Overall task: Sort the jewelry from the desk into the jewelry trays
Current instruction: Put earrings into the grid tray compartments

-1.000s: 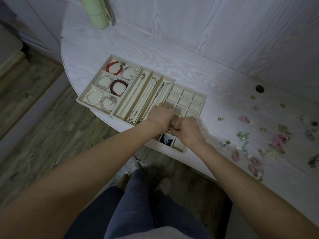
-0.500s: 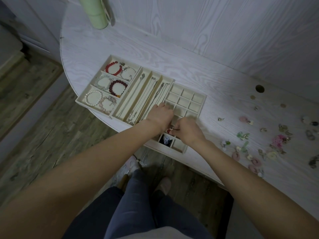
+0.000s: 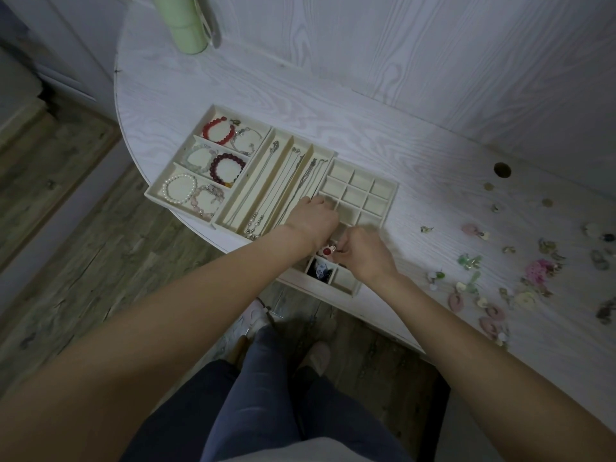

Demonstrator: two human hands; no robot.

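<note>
Three cream jewelry trays sit side by side at the desk's front edge. The bracelet tray [image 3: 154,197] holds several bead bracelets, and the necklace tray [image 3: 292,144] holds chains. My hands meet over the near half of the small-compartment grid tray [image 3: 392,201]. My right hand [image 3: 366,255] pinches a small red jewelry piece [image 3: 326,251] just above a near compartment. My left hand [image 3: 313,221] rests on the grid tray's left side with its fingers pointing forward. A dark piece [image 3: 319,270] lies in a near compartment. Loose earrings [image 3: 468,261] are scattered on the desk to the right.
A pale green cylinder [image 3: 186,28] stands at the desk's back left. A round cable hole [image 3: 502,170] is in the white desk top [image 3: 366,95]. A wall panel rises behind. The desk's curved edge runs under the trays, which partly overhang it. My legs and the wooden floor are below.
My right hand has drawn back slightly toward me, and the red piece now shows between my two hands. My left hand has hardly moved.
</note>
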